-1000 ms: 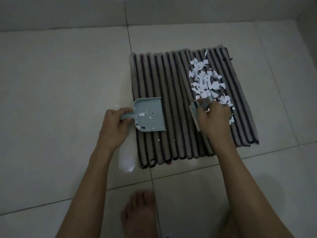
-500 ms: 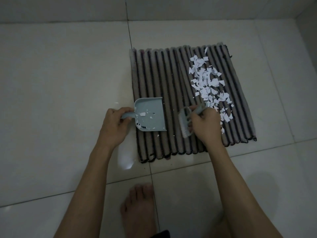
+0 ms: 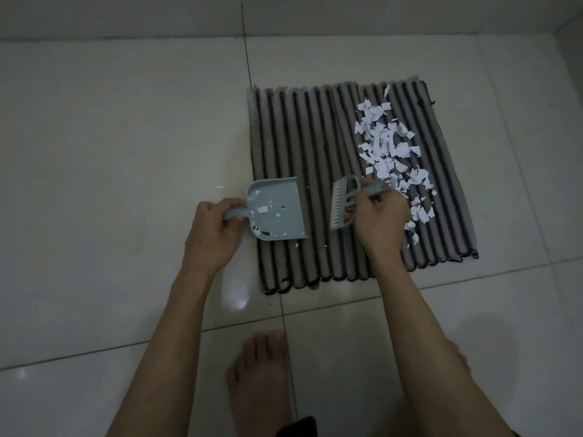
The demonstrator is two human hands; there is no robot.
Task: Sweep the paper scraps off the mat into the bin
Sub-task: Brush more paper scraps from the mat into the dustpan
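Head view: my left hand (image 3: 210,234) is curled round the handle of the pale blue dustpan (image 3: 277,212), whose open mouth lies on the striped mat (image 3: 315,146) and faces my right hand. A few white bits sit inside the pan. My right hand (image 3: 377,220) grips the small brush (image 3: 342,205), bristles down on the mat just beside the pan. The paper scraps (image 3: 391,152) are heaped on the mat beyond and outboard of my right hand. I see a bare foot (image 3: 258,383) on the tiled floor (image 3: 110,152) between my forearms.
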